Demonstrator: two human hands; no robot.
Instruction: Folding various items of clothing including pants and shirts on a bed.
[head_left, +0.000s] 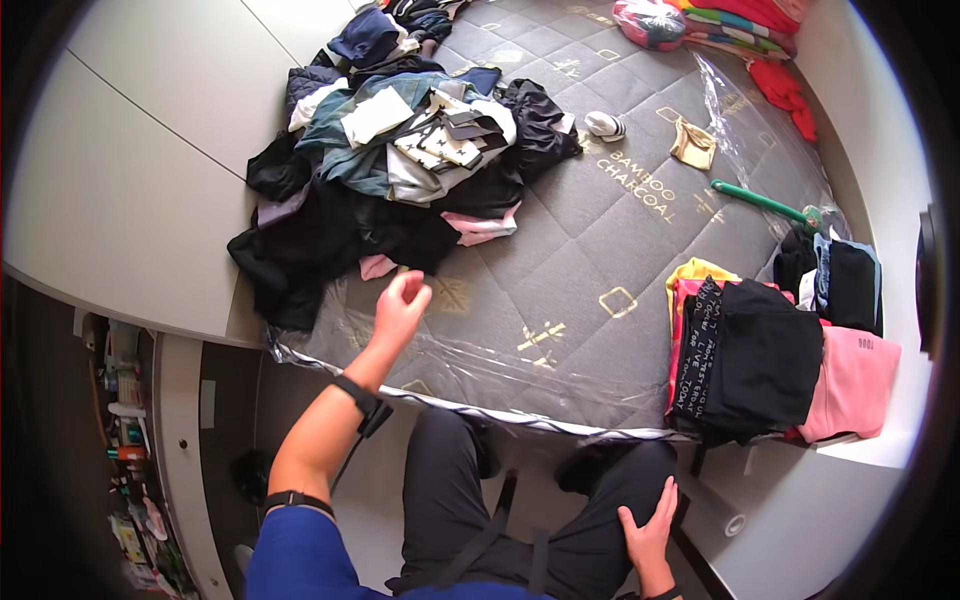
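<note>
My left hand (403, 304) is over the near-left part of the mattress (555, 300), its fingers curled in. It is just below the edge of a heaped clothes pile, close to a black garment (409, 236) and a bit of pink cloth (377, 266). Whether cloth is pinched between its fingertips is hard to see. On the pile lie a denim garment (330, 142), a folded white cloth (377, 116) and a white cloth with black marks (442, 142). My right hand (649, 529) rests flat on my right thigh, fingers somewhat spread, with nothing in it.
Folded clothes, with a black garment (769, 352) and a pink one (855, 382), are stacked at the right edge. A green-handled tool (761, 202), a beige cloth (694, 144) and a white sock (604, 126) lie farther back. Clear plastic (525, 367) covers the mattress edge.
</note>
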